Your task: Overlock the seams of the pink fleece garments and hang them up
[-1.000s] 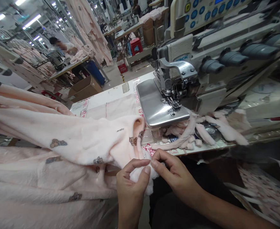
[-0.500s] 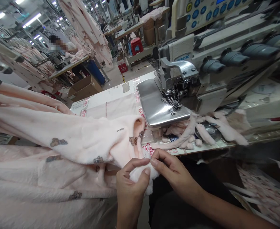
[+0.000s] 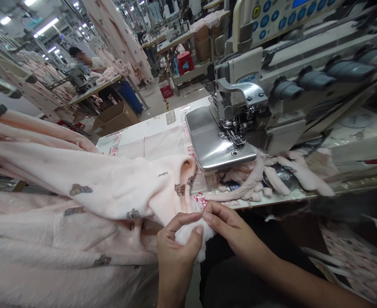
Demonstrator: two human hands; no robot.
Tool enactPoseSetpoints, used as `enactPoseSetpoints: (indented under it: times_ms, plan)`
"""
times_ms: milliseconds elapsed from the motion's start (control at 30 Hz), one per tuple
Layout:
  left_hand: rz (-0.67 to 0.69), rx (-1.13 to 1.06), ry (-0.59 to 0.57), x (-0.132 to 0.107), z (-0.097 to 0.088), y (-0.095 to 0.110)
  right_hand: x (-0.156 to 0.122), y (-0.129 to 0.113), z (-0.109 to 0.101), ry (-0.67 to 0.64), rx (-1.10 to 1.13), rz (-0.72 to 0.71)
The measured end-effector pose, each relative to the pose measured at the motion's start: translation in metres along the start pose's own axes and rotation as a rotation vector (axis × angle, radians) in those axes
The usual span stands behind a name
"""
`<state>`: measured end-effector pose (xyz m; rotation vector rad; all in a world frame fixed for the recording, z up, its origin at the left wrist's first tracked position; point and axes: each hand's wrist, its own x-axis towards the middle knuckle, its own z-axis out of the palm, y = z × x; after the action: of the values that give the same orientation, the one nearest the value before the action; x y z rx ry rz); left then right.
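A pale pink fleece garment (image 3: 105,192) printed with small bears spreads from the left over the table's front edge. My left hand (image 3: 177,246) pinches a fluffy corner of it between thumb and fingers, just below the table edge. My right hand (image 3: 228,226) meets it from the right, its fingertips closed on the same corner. Beyond them stands an overlock sewing machine (image 3: 271,94), whose shiny metal bed (image 3: 212,143) carries no cloth under the presser foot (image 3: 235,139).
Trimmed pink fleece strips (image 3: 265,175) pile up at the machine's base on the white table (image 3: 152,132). More pink fabric (image 3: 47,256) is heaped at lower left. A cardboard box (image 3: 114,117) and another worker (image 3: 82,60) at a table sit behind.
Both hands keep their pinch on the fleece corner, with only slight finger shifts. The view has drifted a little.
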<state>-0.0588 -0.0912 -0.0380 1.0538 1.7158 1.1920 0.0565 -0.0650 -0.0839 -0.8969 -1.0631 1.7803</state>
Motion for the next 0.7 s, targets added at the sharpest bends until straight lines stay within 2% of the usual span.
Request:
enactPoseSetpoints:
  times_ms: [400,700]
  plan:
    - [0.027,-0.001,-0.021,-0.002,0.001,0.001,-0.007,-0.011,-0.001,-0.016,-0.28,-0.066]
    - [-0.04,0.028,-0.021,-0.001,-0.002,0.0,0.0,-0.01,-0.005,-0.052,-0.173,-0.022]
